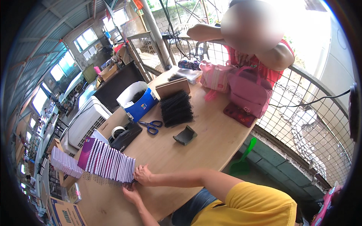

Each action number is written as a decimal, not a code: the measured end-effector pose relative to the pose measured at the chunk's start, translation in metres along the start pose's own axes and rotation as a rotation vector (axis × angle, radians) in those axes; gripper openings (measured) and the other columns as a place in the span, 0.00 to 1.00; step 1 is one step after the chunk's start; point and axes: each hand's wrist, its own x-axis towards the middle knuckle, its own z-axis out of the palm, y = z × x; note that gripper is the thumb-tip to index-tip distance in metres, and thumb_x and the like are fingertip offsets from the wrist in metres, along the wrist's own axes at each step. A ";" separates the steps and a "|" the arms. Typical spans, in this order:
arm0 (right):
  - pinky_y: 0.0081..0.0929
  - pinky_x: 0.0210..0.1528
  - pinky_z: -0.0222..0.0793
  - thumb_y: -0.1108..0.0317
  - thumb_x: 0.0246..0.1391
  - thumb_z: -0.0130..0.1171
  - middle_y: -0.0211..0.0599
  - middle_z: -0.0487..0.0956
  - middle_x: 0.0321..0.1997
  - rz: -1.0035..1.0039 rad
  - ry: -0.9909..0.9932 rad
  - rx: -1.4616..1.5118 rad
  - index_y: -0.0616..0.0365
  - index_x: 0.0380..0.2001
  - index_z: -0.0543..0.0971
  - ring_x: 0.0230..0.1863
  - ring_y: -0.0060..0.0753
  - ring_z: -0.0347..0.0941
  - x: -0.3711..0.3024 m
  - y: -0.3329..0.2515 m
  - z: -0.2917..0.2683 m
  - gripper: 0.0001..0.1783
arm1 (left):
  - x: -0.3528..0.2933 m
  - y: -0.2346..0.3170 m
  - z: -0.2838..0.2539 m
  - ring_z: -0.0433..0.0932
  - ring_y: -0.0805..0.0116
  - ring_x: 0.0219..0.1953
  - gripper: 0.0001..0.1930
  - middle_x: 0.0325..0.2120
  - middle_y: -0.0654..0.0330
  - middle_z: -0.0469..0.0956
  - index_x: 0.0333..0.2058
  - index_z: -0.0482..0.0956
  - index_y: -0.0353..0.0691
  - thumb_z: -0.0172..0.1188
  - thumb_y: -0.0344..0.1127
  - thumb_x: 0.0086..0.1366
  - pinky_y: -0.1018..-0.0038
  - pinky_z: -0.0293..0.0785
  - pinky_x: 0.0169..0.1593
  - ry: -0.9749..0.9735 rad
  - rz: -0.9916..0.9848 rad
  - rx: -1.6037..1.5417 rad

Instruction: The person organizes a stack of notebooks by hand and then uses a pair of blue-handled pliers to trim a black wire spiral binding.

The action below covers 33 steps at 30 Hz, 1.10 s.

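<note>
A row of purple-covered notebooks (109, 161) stands packed on the table, white page edges up, with dark spiral coils (102, 179) sticking out along the near side. At the row's right end, my right hand (143, 175) has its fingers curled over the last notebook. Just below it, my left hand (131, 193) is closed at that notebook's lower corner, by the coil ends. What lies between the left fingertips is partly hidden. Further along the wooden table (166, 158) lies a small dark curved piece (185, 135).
Behind the row sit a black tape dispenser (126, 136), blue scissors (151, 127), a blue-and-white box (141, 105) and a pile of black coils (176, 109). Pink bags (249, 92) and a red phone (240, 115) lie near another person (260, 67) behind a mesh fence. More notebooks (65, 162) stand left.
</note>
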 end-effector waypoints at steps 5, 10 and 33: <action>0.67 0.42 0.68 0.59 0.52 0.53 0.47 0.74 0.42 0.024 0.024 0.042 0.59 0.43 0.76 0.46 0.46 0.71 0.004 -0.002 0.004 0.19 | 0.000 0.001 -0.005 0.81 0.55 0.36 0.22 0.35 0.49 0.81 0.41 0.75 0.29 0.71 0.34 0.50 0.64 0.76 0.40 -0.014 0.005 0.099; 0.66 0.42 0.68 0.58 0.51 0.54 0.46 0.74 0.43 -0.005 0.011 0.009 0.59 0.43 0.76 0.45 0.47 0.71 0.000 -0.001 0.003 0.19 | -0.001 0.002 -0.006 0.82 0.55 0.35 0.22 0.34 0.50 0.81 0.40 0.75 0.30 0.71 0.35 0.50 0.63 0.76 0.39 -0.008 0.009 0.152; 0.62 0.44 0.69 0.57 0.51 0.53 0.48 0.71 0.50 0.009 0.083 0.094 0.57 0.47 0.74 0.52 0.48 0.66 -0.017 0.008 0.003 0.22 | -0.004 -0.008 0.004 0.81 0.57 0.38 0.25 0.38 0.49 0.79 0.48 0.71 0.29 0.69 0.33 0.53 0.66 0.77 0.41 0.000 -0.034 0.002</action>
